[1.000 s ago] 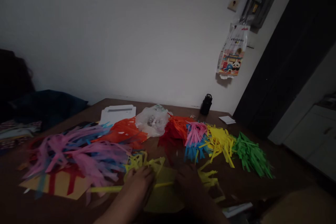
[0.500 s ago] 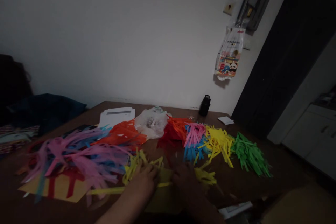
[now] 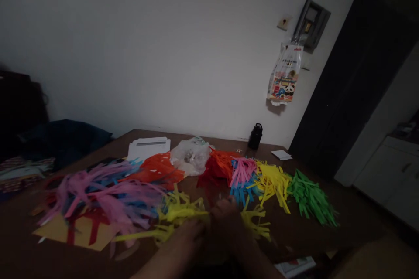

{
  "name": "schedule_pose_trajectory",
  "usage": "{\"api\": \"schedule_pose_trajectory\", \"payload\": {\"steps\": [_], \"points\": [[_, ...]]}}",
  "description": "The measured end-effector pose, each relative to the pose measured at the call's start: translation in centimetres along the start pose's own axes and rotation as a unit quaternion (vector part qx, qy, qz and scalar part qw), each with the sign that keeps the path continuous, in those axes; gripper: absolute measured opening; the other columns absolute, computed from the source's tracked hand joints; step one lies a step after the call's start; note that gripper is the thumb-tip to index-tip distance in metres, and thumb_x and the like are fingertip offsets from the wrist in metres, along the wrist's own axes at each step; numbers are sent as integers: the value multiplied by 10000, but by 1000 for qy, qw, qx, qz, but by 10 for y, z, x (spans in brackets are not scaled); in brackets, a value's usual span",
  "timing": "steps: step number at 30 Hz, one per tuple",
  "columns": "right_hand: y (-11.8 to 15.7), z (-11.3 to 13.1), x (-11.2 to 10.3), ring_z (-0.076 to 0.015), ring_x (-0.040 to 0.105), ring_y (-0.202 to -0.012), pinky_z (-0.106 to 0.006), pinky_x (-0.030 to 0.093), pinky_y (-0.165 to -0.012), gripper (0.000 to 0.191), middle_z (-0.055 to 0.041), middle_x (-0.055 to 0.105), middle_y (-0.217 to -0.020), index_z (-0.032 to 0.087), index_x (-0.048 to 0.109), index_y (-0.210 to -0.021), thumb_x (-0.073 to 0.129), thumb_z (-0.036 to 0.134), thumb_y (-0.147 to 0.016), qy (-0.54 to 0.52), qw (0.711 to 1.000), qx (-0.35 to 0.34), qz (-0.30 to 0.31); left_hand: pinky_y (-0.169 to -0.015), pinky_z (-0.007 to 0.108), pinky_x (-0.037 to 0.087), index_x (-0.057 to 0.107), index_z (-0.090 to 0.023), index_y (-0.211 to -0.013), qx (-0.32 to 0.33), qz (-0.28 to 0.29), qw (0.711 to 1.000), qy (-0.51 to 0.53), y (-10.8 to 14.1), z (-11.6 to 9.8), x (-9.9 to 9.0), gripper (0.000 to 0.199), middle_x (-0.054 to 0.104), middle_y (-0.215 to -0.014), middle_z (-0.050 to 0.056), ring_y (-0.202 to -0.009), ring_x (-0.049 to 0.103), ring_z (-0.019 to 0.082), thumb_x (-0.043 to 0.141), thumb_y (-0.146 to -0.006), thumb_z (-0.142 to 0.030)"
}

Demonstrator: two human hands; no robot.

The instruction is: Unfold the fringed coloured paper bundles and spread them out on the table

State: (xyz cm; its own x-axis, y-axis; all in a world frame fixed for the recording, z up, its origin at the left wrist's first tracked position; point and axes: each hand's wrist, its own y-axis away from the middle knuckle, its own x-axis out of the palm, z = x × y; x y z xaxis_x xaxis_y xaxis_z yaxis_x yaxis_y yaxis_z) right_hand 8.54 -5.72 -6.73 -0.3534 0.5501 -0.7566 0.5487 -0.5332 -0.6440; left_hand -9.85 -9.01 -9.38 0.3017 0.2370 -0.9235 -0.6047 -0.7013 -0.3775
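A piece of yellow paper fringe (image 3: pixel 181 211) lies across the table in front of me, its cut strips spread to the left of my hands. More yellow strips (image 3: pixel 257 223) stick out past them on the right. My left hand (image 3: pixel 191 233) is closed at the middle of the fringe, though dim light and blur obscure its fingertips. Close beside it, my right hand (image 3: pixel 225 216) has curled fingers pinching the same fringe. A long yellow strip (image 3: pixel 137 235) trails out to the left of my left hand.
Pink paper strips (image 3: pixel 127 200) cover the left side above an orange-yellow sheet (image 3: pixel 75 233). Behind stand a clear plastic bag (image 3: pixel 190 157) and a black bottle (image 3: pixel 255 136). Red (image 3: pixel 218 170), yellow (image 3: pixel 273 183) and green fringes (image 3: pixel 312 198) run rightward. White papers (image 3: pixel 147 148) lie at the back.
The yellow sheet between my hands no longer shows flat. My left hand has shifted right and nearer to me, and my right hand's fingers have lifted and curled. The view has tilted slightly upward.
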Motion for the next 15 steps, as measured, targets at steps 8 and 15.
{"api": "schedule_pose_trajectory", "payload": {"steps": [8, 15], "points": [[-8, -74, -71, -189, 617, -755, -325, 395, -765, 255, -29, 687, -792, 188, 661, -841, 466, 272, -982, 7, 968, 169, -187, -1096, 602, 345, 482, -347, -1406, -54, 45, 997, 31, 14, 6, 0, 569, 422, -1538, 100, -1379, 418, 355, 536, -859, -199], [23, -143, -162, -240, 629, -756, -339, 437, -699, 425, -119, 690, -825, 127, 681, -863, 460, 476, -964, 91, 889, 279, -353, -1127, 679, 193, 452, -304, -1432, -145, 137, 980, 23, -5, -3, -33, 504, 339, -1561, 122, -1427, 335, 354, 444, -928, -302]]}}
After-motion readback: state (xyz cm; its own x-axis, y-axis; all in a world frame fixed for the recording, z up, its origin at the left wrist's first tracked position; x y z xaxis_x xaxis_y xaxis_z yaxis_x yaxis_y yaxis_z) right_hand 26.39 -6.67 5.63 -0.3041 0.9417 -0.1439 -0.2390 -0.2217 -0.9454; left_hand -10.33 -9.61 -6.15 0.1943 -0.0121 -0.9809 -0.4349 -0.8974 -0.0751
